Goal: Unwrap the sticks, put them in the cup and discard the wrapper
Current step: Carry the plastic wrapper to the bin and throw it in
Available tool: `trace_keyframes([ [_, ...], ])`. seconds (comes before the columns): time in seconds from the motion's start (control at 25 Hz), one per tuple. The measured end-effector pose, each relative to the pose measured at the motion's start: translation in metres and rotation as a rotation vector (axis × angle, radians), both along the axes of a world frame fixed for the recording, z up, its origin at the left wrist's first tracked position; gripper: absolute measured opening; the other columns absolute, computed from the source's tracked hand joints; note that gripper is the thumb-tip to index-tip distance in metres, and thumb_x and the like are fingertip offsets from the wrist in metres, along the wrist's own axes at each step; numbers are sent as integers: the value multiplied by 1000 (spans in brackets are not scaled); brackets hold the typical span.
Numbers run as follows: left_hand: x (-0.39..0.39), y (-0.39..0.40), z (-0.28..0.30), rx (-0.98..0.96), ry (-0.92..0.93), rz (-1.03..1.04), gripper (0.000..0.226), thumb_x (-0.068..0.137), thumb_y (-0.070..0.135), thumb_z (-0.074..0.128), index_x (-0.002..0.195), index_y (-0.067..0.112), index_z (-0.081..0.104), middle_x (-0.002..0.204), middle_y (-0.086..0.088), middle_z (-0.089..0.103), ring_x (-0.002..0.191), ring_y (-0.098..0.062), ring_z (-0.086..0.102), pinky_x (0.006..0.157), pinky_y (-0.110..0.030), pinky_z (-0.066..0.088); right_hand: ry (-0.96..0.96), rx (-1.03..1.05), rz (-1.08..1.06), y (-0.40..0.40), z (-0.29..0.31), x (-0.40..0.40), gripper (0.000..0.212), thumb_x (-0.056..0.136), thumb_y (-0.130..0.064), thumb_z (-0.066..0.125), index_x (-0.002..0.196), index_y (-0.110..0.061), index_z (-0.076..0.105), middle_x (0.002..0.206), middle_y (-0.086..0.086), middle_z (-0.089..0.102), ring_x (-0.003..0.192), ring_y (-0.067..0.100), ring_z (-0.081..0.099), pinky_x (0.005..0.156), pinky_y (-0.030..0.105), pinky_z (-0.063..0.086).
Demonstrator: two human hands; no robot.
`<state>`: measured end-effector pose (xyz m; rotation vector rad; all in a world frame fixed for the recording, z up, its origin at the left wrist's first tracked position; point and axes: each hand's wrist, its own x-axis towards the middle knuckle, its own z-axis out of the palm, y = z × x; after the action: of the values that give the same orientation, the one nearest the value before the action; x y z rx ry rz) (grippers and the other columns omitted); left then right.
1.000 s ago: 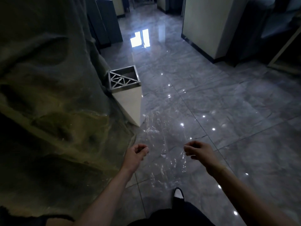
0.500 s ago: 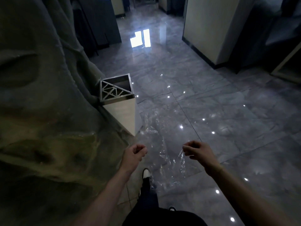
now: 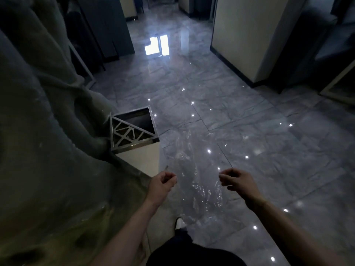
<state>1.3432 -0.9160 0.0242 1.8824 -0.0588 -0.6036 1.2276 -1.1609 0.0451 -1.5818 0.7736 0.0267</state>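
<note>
A clear plastic wrapper [image 3: 199, 177] hangs stretched between my two hands, glinting over the floor. My left hand [image 3: 163, 184] pinches its left edge and my right hand [image 3: 237, 180] pinches its right edge, both at waist height. A square bin [image 3: 134, 131] with a metal lattice top and a dark open half stands just ahead of my left hand. No sticks or cup are in view.
A large draped rock-like wall [image 3: 48, 150] fills the left side, touching the bin. Glossy grey floor tiles [image 3: 249, 121] stretch ahead and right. A cream pillar [image 3: 249, 35] stands at the back right. My shoe [image 3: 179, 222] shows below the wrapper.
I have walked forward: the bin is closer and lower in view. Both hands keep the same pinch on the wrapper.
</note>
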Motion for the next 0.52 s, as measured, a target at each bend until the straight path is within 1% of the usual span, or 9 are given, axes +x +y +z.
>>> trace_keyframes([
  [0.08,36,-5,1,4,-3,-19,5,88,13,67,88,18,70,82,0,71,73,-9,62,63,-18,51,-1,-1,-5,-2,2,31,10,85,-17,69,92,-10,72,88,10,74,78,21,69,65,26,50],
  [0.28,101,-23,1,25,0,-25,8,88,9,66,95,6,69,85,-7,70,73,-13,61,63,-21,50,3,-9,-25,-14,-1,98,10,87,-19,67,94,-13,70,90,6,73,82,21,69,67,25,51],
  [0.4,135,-38,-2,43,28,-15,9,89,10,65,97,6,69,88,-7,70,76,-15,61,69,-27,50,17,-2,-39,-29,-5,136,9,86,-20,69,92,-14,71,88,6,73,81,20,70,67,25,51],
  [0.52,169,-58,-6,46,45,-10,13,90,11,63,101,5,68,91,-7,70,80,-17,62,72,-28,52,28,11,-10,-56,-12,174,7,85,-21,68,91,-17,71,89,5,73,81,19,70,70,27,55],
])
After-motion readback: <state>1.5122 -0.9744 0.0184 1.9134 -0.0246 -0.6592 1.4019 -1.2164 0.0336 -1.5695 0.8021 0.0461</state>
